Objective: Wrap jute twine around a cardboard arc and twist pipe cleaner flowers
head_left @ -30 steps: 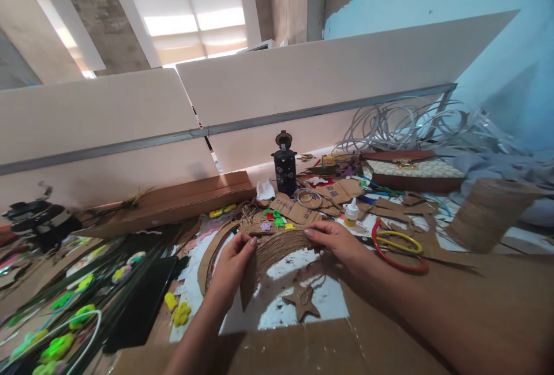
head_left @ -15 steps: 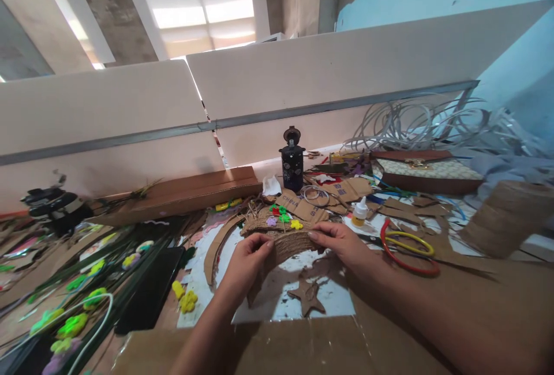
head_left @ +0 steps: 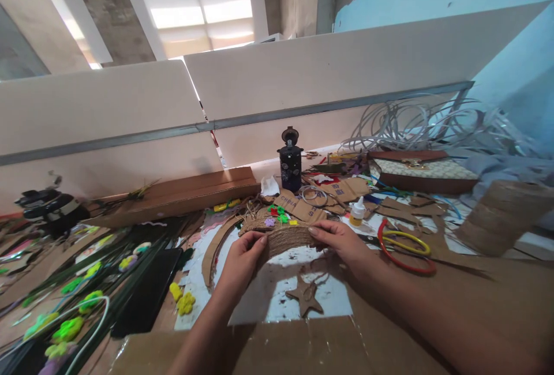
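A curved strip wrapped in brown twine (head_left: 288, 243) is held up between my two hands. My left hand (head_left: 242, 257) pinches its left end, and my right hand (head_left: 335, 238) grips the right end with thumb and fingers. Just behind the strip lie small coloured flowers (head_left: 280, 213) in green, red, purple and yellow. Below it, on the white sheet (head_left: 255, 306), rests a brown star (head_left: 305, 295) with a bit of twine. To the left sits a curved cardboard strip (head_left: 215, 245). Beyond my right hand stands a small glue bottle (head_left: 357, 212).
Scissors with red and yellow handles (head_left: 407, 245) lie at the right, near a big twine spool (head_left: 504, 217). A black bottle (head_left: 291, 164) with its lid up stands behind. Farther back are a handbag (head_left: 422, 174) and coiled tubing (head_left: 398, 124). Fuzzy flowers (head_left: 69, 329) lie at left.
The twine-wrapped strip is tilted slightly, now hiding more of the yellow flower behind it. Both hands keep their hold at its ends. The whole view has shifted a little.
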Tool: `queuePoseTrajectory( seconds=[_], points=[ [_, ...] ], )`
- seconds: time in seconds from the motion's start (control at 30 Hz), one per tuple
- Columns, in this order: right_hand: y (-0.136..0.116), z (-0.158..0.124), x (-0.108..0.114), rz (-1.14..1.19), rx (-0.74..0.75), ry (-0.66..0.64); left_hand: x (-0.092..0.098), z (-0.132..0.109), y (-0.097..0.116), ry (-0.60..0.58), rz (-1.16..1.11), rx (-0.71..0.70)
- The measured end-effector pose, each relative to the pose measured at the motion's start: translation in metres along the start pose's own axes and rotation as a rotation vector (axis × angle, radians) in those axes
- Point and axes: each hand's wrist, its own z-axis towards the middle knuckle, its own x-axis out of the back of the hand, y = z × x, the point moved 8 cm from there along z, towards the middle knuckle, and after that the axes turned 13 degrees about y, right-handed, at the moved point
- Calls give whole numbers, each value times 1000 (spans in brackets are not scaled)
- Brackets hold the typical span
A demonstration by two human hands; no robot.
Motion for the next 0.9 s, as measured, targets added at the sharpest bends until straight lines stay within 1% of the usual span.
queuePoseTrajectory(
  seconds=[0.07,0.17,0.3,0.4,0.47,0.53,0.7,0.8,0.9],
  points=[
    [0,1,-2,-30,7,-40,1,2,-1,-2,13,-8],
    [1,0,-6,-39,6,-83,1,3,-1,-17,91,-47],
    [9,-4,-11,29,-100,-103,-2,3,1,-33,141,-117],
    [13,-7,-12,82,-166,-98,-6,1,0,-59,113,-71],
    [10,-7,-11,97,-160,-88,-7,0,-3,-80,85,-3],
    [5,-5,-8,104,-127,-71,-6,0,-2,-93,46,26],
    [2,1,0,89,-86,-7,1,5,5,-96,-29,-48],
    [3,2,-2,77,-67,-28,3,7,2,-67,-21,-51],
    [5,1,-5,61,-75,-47,1,5,1,-67,-29,-41]
  ],
)
